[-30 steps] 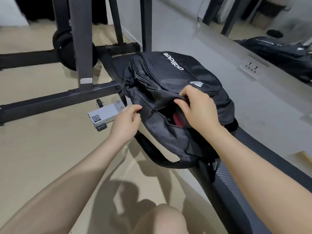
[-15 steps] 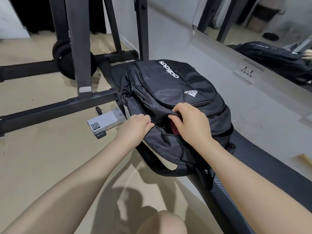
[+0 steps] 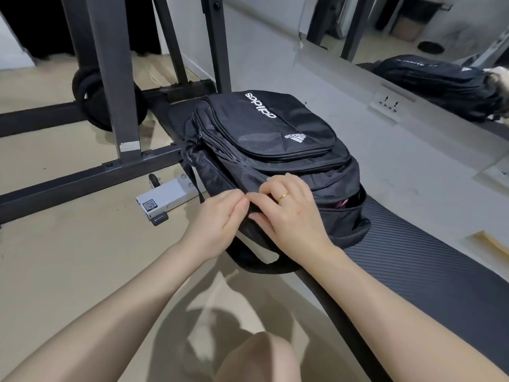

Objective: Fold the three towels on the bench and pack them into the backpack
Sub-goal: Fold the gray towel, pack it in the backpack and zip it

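Note:
A black backpack (image 3: 264, 133) with white lettering lies flat on the dark ribbed bench (image 3: 413, 268). Its main compartment gapes at the right side, where a bit of pink towel (image 3: 343, 203) shows inside. My left hand (image 3: 217, 219) pinches the near edge of the bag's opening. My right hand (image 3: 289, 213), with a gold ring, grips the same edge right beside it, fingertips almost touching. No towel lies loose on the bench. A shoulder strap (image 3: 261, 263) hangs off the bench's near side.
A dark steel rack frame (image 3: 110, 78) with a weight plate (image 3: 91, 103) stands to the left. A white bracket with a QR label (image 3: 159, 199) sits on the beige floor. A mirror (image 3: 440, 64) on the right wall reflects the bag. My knee (image 3: 256, 359) is below.
My hands have come together on the near edge of the bag's opening. The red-pink gap under my right hand is covered; a gap shows further right. The view shifted closer.

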